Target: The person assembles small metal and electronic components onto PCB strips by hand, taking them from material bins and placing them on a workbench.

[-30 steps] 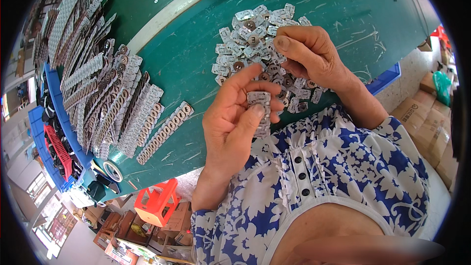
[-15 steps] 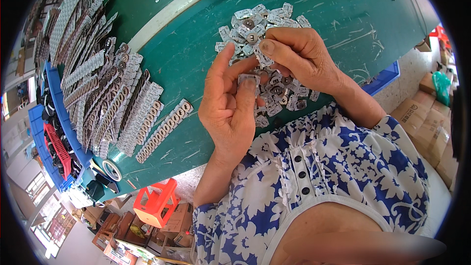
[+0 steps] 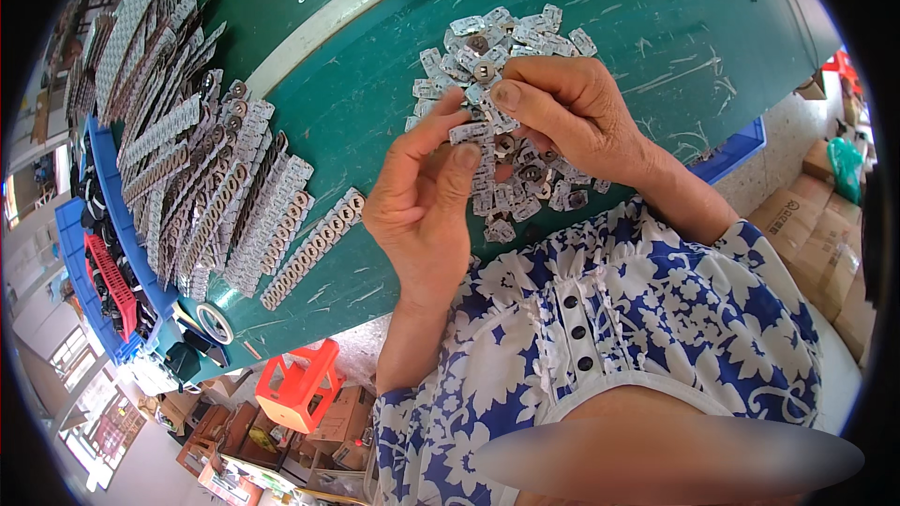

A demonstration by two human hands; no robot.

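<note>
My left hand (image 3: 419, 201) is closed, with thumb and fingers pinching a narrow strip of small grey-white plates (image 3: 485, 167) that hangs over the pile. Beside it, my right hand (image 3: 577, 117) is closed in a pinch, thumb against bent index finger. A small silvery plate (image 3: 502, 121) shows at its fingertips. Beneath and behind both hands spreads a pile of loose small plates (image 3: 447, 66), pale grey, some carrying round metal discs. Part of this pile is hidden by my fingers.
To the left lie many stacked strips (image 3: 211, 187) with rows of round discs; one strip (image 3: 314, 251) sits apart. Blue bins (image 3: 122, 215), a tape roll (image 3: 214, 324) and the green table's (image 3: 319, 145) near edge are close by. An orange stool (image 3: 298, 386) stands below; cardboard boxes (image 3: 811, 239) are at right.
My left hand has shifted slightly left and its index finger has bent, so more of the strip shows. My right hand stays nearly in place, still pinching.
</note>
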